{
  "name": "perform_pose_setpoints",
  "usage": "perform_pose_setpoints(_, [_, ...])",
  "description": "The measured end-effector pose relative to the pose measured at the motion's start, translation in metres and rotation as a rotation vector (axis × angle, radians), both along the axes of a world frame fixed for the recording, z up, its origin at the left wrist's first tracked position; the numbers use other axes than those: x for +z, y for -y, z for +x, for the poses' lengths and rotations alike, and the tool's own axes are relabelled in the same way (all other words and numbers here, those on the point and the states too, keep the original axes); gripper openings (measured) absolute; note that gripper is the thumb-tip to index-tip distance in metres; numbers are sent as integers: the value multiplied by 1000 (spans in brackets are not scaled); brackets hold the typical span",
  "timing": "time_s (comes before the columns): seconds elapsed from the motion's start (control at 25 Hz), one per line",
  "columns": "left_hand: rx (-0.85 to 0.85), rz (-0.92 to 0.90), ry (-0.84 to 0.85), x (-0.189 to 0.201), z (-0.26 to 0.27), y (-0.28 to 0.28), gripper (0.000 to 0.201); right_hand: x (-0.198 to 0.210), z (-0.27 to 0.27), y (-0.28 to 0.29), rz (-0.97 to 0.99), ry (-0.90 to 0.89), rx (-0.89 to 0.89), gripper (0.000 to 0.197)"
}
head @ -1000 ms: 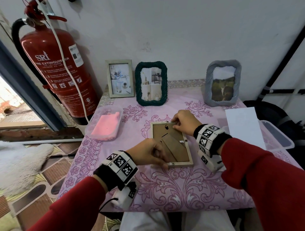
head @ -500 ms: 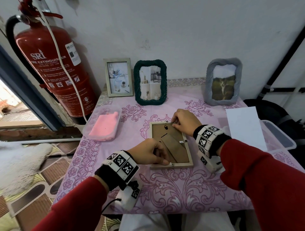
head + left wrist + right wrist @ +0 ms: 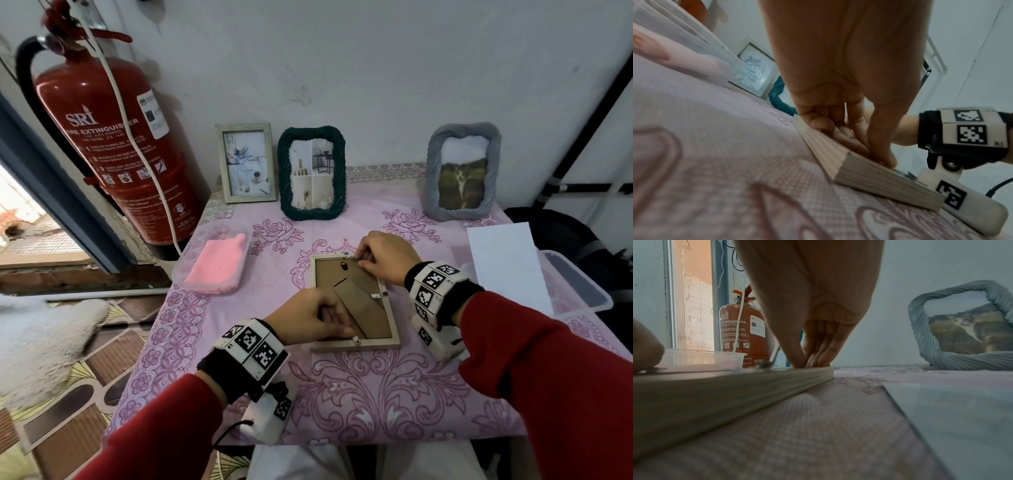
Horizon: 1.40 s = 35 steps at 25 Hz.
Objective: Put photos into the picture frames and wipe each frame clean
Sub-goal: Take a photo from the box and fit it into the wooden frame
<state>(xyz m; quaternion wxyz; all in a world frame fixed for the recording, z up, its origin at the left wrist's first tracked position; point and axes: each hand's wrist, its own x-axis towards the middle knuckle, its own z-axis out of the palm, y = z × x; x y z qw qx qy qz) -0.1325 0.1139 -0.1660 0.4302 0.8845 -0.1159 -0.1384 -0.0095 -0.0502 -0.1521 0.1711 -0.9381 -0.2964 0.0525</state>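
Observation:
A light wooden frame (image 3: 356, 343) lies face down on the pink tablecloth, its brown backing board (image 3: 346, 279) and folded stand facing up. My left hand (image 3: 308, 317) covers its near-left part: the fingers are curled onto the backing and the thumb tip lies by the small clip (image 3: 356, 340) on the near edge. In the left wrist view the left hand (image 3: 849, 129) presses on the frame (image 3: 869, 178) from above. My right hand (image 3: 383, 257) pinches a clip at the far edge. The right wrist view shows the right hand's (image 3: 812, 356) thumb and fingers meeting on the frame (image 3: 715, 386) rim.
Three frames with photos stand along the wall: a pale one (image 3: 246, 163), a green one (image 3: 311, 173) and a grey one (image 3: 461, 171). A clear tub (image 3: 191, 255) holding a pink cloth (image 3: 215, 265) sits left. A white sheet (image 3: 507, 263) lies over a clear box (image 3: 582, 287) right. A fire extinguisher (image 3: 113, 147) stands beyond the left edge.
Both hands stay on the face-down frame in nearly the same places. The right hand's fingers have shifted only slightly along the far edge.

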Motion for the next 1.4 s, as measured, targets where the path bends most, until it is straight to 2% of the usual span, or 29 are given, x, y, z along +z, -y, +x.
perform_pose_setpoints(0.28, [-54, -40, 50, 1, -10, -6, 33, 1, -1, 4, -25, 14, 48, 13])
perform_pose_setpoints(0.64, [-104, -119, 50, 2, -11, -4, 36, 2, -6, 4, -59, 40, 56, 19])
perform_pose_setpoints(0.92, [-75, -92, 43, 0, -12, -4, 38, 4, -11, 6, -65, 15, 60, 24])
perform_pose_setpoints(1.04, [51, -64, 65, 0, -13, -6, 38, 7, -12, 11, -12, -64, 73, 24])
perform_pose_setpoints(1.16, [271, -49, 204, 1, -10, -9, 28, 10, -20, 18, 61, -150, 131, 26])
perform_pose_setpoints(1.24, [430, 14, 278, 1, -7, -12, 30, 10, -29, 21, 65, -124, 142, 25])
perform_pose_setpoints(1.4, [534, 173, 134, -4, -4, -12, 53, 9, -43, 21, 96, -103, 169, 24])
